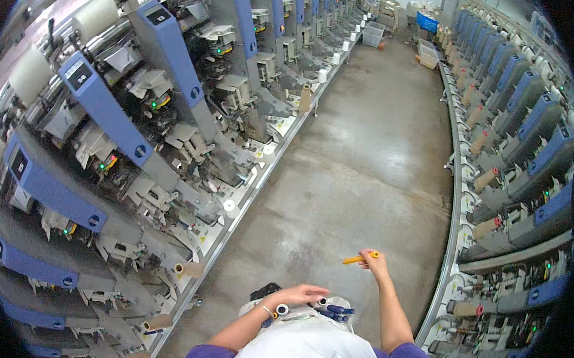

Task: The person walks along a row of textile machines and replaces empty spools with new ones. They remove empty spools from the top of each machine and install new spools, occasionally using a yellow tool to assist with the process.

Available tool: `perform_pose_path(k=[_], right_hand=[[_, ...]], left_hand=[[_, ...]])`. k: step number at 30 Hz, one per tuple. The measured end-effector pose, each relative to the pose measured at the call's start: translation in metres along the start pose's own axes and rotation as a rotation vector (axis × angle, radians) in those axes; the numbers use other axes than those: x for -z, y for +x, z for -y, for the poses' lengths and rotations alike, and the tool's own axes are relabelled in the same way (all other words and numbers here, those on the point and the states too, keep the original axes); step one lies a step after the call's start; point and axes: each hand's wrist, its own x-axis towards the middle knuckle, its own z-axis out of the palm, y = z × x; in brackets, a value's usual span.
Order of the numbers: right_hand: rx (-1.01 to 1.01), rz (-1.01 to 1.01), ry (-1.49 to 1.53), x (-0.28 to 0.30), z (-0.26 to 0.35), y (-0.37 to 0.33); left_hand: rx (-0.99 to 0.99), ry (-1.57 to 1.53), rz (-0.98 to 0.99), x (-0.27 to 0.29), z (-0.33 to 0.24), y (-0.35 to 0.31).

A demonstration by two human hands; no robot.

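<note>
My right hand (373, 262) is out over the floor in front of me, its fingers closed round a slim yellow tube (353, 259). Close to my waist, my left hand (307, 292) reaches across the top of my white apron (289, 344), fingers stretched out. Just under it, several dark blue tubes (340, 310) lie in the apron's front. A dark tube with a pale open end (282, 309) stands by my left wrist, and another pale-ended tube (321, 302) is right beside the left fingertips.
Blue and grey yarn-winding machines (169, 51) line the left side, with more machines (537, 117) on the right. A brown paper cone (191, 269) juts from the left rail. Along the concrete aisle (383, 132), clear plastic bins (373, 33) and a blue bag (427, 22) are far ahead.
</note>
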Motion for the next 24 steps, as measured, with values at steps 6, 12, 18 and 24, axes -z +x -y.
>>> perform_pose_path(k=[6,12,18,24], right_hand=[[-0.138,0.033,0.184,0.049,0.006,0.171],[-0.219,-0.604,0.265,0.163,-0.092,0.183],[-0.926,-0.408,-0.044,0.227,-0.080,0.214],[-0.684,-0.259,-0.174,0.285,0.004,0.471]], left_hand=[[-0.007,0.178,0.260,0.118,-0.053,0.143],[-0.091,0.130,0.273,0.268,-0.134,0.282],[-0.122,0.089,0.308,0.399,-0.188,0.400],[-0.144,-0.167,-0.037,0.549,-0.244,0.521]])
